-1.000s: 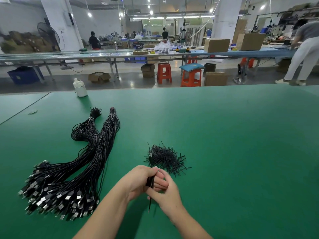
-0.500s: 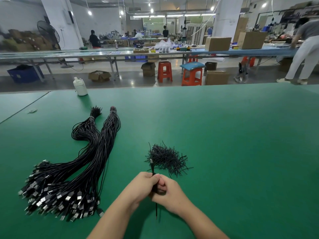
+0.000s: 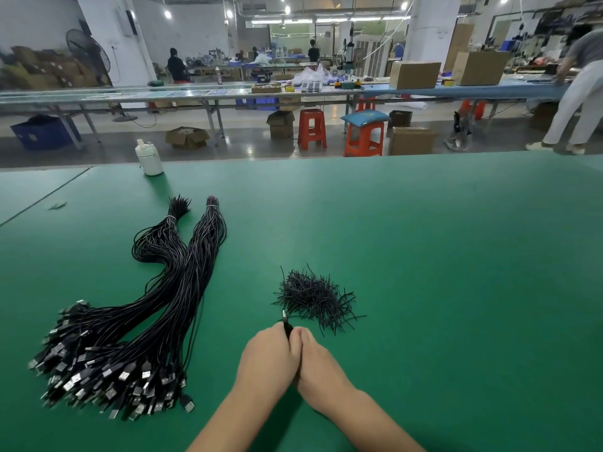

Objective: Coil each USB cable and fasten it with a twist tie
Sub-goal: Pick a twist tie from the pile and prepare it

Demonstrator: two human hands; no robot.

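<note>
My left hand [image 3: 267, 357] and my right hand [image 3: 318, 363] press together near the table's front edge, both curled round one black USB cable [image 3: 287, 324]. Only the cable's plug end sticks up between the thumbs; the rest is hidden inside my hands. A loose heap of black twist ties [image 3: 313, 298] lies just beyond my hands. Two bound bundles of black USB cables [image 3: 156, 308] stretch across the left of the green table [image 3: 456, 288], their metal plugs fanned out at the near left.
A white bottle [image 3: 148, 158] stands at the table's far left edge. Beyond the table are orange stools [image 3: 363, 138], cardboard boxes [image 3: 412, 141] and long workbenches. A person in white trousers [image 3: 577, 93] stands at the far right.
My hands have closed tight against each other and shifted slightly toward me. The cable tail that hung below them is now out of sight, and the plug end pokes up above my thumbs.
</note>
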